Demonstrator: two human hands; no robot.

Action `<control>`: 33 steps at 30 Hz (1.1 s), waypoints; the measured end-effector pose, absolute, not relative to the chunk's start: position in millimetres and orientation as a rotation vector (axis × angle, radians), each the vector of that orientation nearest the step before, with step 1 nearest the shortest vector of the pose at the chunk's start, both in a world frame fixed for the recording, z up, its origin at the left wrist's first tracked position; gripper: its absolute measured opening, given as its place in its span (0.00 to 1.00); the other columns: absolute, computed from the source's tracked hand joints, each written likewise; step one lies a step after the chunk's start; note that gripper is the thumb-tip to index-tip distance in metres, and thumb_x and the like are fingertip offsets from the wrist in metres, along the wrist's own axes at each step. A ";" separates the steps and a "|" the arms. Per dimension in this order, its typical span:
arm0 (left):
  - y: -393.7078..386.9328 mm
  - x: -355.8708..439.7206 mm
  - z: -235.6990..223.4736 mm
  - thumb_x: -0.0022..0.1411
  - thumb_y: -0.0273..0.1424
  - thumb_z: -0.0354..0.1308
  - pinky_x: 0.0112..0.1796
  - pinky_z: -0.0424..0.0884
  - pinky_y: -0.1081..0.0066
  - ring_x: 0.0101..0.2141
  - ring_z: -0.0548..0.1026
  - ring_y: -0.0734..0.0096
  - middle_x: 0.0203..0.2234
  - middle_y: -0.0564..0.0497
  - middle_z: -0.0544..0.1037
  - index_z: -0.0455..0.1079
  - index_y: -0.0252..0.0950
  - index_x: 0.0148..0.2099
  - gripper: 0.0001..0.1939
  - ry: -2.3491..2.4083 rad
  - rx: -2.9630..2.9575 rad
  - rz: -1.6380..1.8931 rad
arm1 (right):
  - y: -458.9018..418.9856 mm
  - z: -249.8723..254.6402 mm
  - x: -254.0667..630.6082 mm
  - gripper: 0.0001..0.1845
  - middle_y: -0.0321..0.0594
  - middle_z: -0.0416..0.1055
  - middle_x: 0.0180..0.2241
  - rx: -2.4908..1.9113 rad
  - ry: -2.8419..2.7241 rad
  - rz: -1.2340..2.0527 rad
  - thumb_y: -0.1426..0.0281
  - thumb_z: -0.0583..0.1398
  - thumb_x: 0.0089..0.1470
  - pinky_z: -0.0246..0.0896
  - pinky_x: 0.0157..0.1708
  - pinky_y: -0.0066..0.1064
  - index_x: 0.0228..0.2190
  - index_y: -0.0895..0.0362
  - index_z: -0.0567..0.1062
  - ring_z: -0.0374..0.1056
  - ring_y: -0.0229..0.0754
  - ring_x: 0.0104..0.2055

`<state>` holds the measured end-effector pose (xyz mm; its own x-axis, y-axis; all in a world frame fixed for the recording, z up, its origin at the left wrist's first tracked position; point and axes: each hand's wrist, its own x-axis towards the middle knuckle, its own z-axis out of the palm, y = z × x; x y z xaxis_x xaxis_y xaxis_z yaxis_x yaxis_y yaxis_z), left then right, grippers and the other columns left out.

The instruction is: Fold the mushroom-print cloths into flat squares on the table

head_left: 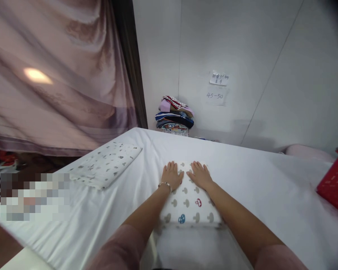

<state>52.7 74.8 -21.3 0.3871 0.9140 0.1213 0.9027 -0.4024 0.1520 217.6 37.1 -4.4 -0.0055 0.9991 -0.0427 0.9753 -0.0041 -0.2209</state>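
Note:
A folded white cloth (190,204) printed with mushrooms, mostly grey with one blue and one red, lies in front of me on the bed. My left hand (171,175) rests flat on its far left part, fingers stretched out, with a bracelet on the wrist. Across from it, my right hand (199,174) lies palm down on the far right part, its fingers spread. Below the cloth's near edge there is a pale, see-through-looking surface whose kind I cannot make out. Further left lies a second folded white cloth (109,165) with small dark prints; neither hand touches it.
White sheeting (256,187) covers the bed. A stack of folded clothes (175,116) stands behind its far edge, against the wall. On the right is a red box (336,180). A pink curtain (59,75) hangs at left. Handwritten notes (216,90) are on the wall.

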 end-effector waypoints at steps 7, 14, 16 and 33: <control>72.1 52.7 -3.8 0.59 0.48 0.37 0.56 0.41 0.56 0.60 0.43 0.58 0.61 0.44 0.47 0.50 0.33 0.61 0.34 1.639 2.501 0.188 | -21.5 22.2 199.8 0.36 0.44 0.38 0.62 -2.023 -2.195 0.464 0.52 0.43 0.55 0.24 0.57 0.42 0.59 0.60 0.47 0.29 0.46 0.63; 36.0 29.5 -12.2 0.59 0.48 0.38 0.56 0.41 0.55 0.60 0.42 0.59 0.61 0.46 0.49 0.52 0.34 0.61 0.33 1.538 2.643 0.329 | -87.8 4.9 172.4 0.36 0.43 0.35 0.62 -1.833 -2.309 0.383 0.50 0.40 0.56 0.20 0.58 0.43 0.59 0.59 0.49 0.28 0.47 0.63; 31.7 23.9 -15.9 0.60 0.48 0.38 0.56 0.43 0.55 0.60 0.42 0.60 0.61 0.47 0.49 0.50 0.36 0.61 0.32 1.541 2.611 0.326 | -88.8 2.9 169.5 0.35 0.43 0.35 0.62 -1.836 -2.302 0.338 0.52 0.40 0.56 0.20 0.59 0.43 0.59 0.60 0.49 0.28 0.48 0.63; 31.3 8.3 -18.9 0.61 0.35 0.43 0.55 0.52 0.65 0.59 0.50 0.66 0.59 0.44 0.54 0.56 0.33 0.57 0.23 1.552 2.370 0.655 | -116.0 -10.8 132.7 0.35 0.44 0.39 0.62 -1.519 -2.408 0.226 0.57 0.50 0.55 0.26 0.60 0.47 0.59 0.58 0.48 0.31 0.49 0.63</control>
